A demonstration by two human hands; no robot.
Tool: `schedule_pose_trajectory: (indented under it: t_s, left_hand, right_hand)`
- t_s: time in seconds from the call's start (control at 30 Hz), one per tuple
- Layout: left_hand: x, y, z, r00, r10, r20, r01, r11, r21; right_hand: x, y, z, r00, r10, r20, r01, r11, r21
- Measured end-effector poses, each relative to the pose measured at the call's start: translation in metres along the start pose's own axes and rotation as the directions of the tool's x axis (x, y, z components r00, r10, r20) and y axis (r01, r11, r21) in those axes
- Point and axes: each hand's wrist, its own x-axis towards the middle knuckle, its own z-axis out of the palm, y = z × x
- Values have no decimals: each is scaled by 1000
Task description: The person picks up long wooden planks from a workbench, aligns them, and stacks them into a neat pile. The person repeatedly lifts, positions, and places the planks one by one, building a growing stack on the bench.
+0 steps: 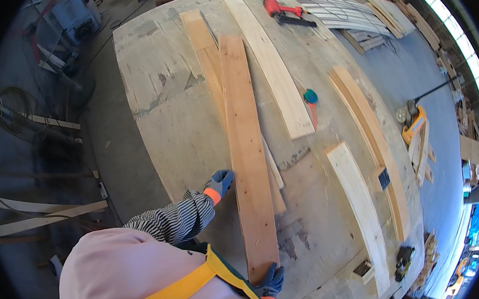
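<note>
A long reddish wooden board [247, 149] lies lengthwise on a big worn plywood workbench [175, 132], partly over a second, narrower board [202, 44]. My left hand [220, 184], in a blue glove with an orange cuff and a striped sleeve, rests against the board's left edge. My right hand [271, 281], gloved the same way, grips the board's near end, with fingers curled around it. A paler board [271, 67] lies to the right of the reddish one.
A red nail gun [282, 10] sits at the bench's far end, and a teal round item [310, 96] near the middle. At right lie a stack of thin strips [370, 132], a pale plank [360, 210] and a black tool [403, 260]. Loose planks [40, 218] lie on the floor at left.
</note>
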Motion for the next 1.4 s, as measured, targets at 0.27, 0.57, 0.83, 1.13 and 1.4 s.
schedule_pose_trajectory:
  t_s: [0.27,0.57,0.83,1.13,1.4]
  left_hand:
    - [-36,-23,50,941,-136,310,235,922,-307]
    - [-156,-119,181,864,-297,407,346,937,-50]
    - [-103,-122,135,702,-366,611,-257,670,696]
    - [-155,-15,128,237,-215,947,-971,-35,235]
    - [-135,-10,114,-87,-268,959,-995,-23,-97]
  right_hand:
    - [-122,128,0,1000,7,-25,-6,999,34]
    - [-139,275,-22,878,478,21,-465,863,-197]
    - [-40,149,16,943,311,-118,-306,950,55]
    - [84,65,-20,990,126,-65,-126,992,-4]
    - [158,67,-35,997,-69,46,69,998,16]
